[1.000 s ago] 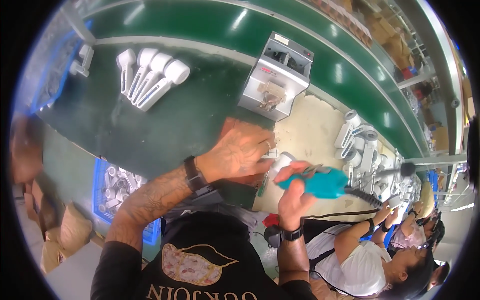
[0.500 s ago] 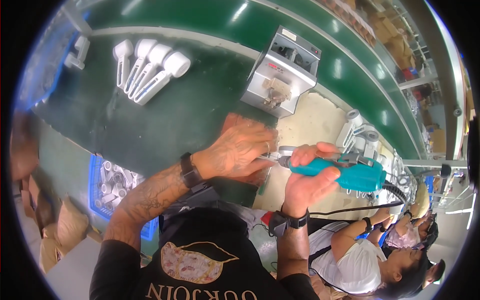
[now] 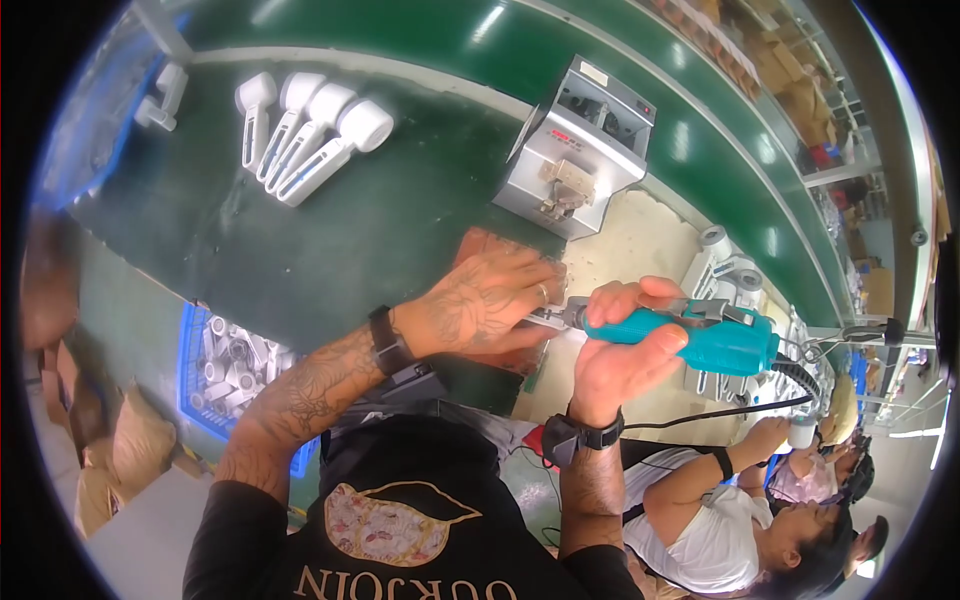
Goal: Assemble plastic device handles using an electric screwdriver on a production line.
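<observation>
My right hand (image 3: 632,352) is wrapped round a teal electric screwdriver (image 3: 735,345), held nearly level with its nose pointing left. The nose meets a small white plastic part (image 3: 547,317) beside the fingertips of my left hand. My left hand (image 3: 490,300) is curled over that part and keeps it down on a reddish-brown board (image 3: 484,245); most of the part is hidden beneath the fingers. Beyond my hands stands a grey metal screw feeder (image 3: 575,160).
White round-headed handheld units (image 3: 318,125) lie in a row at the far left of the green table. A blue crate (image 3: 190,385) of white parts sits low at left. More white units (image 3: 722,262) are at right. A co-worker (image 3: 700,510) in a white shirt works nearby; a black cable (image 3: 710,413) trails rightward.
The screwdriver's nose has come closer to the white part, so less of the bit shows. The whole view has shifted slightly. Both grips stay the same.
</observation>
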The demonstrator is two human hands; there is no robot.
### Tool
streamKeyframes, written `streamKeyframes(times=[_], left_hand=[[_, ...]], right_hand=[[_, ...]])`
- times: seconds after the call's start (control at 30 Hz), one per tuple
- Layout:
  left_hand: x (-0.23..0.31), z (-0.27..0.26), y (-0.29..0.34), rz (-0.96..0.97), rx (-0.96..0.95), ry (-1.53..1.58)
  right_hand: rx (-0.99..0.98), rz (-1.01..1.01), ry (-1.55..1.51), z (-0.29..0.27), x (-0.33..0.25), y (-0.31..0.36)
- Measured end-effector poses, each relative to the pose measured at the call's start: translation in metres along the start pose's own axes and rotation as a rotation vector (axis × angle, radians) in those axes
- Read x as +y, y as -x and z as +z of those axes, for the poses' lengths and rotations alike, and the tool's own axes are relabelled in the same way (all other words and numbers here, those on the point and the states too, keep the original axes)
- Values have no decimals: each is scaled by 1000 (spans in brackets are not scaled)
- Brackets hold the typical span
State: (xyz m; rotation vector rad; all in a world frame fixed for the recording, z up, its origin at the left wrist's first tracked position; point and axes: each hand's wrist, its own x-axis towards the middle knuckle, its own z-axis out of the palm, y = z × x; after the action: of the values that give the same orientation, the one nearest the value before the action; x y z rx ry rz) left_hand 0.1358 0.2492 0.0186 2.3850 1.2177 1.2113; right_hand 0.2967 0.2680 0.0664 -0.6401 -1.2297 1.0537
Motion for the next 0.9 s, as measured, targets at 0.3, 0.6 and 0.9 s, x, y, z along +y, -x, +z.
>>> streamKeyframes(times=[0.3,0.6,0.9], left_hand=[[1,-2,-2,-19,5,29],[-3,-1,-1,-25,-84,146],[1,2,-2,-141,-55,265]], right_hand=[[-27,-11,60,1,5,-3],[-63,-9,36,-3,8,-3],[-42,-1,55,-1,7,0]])
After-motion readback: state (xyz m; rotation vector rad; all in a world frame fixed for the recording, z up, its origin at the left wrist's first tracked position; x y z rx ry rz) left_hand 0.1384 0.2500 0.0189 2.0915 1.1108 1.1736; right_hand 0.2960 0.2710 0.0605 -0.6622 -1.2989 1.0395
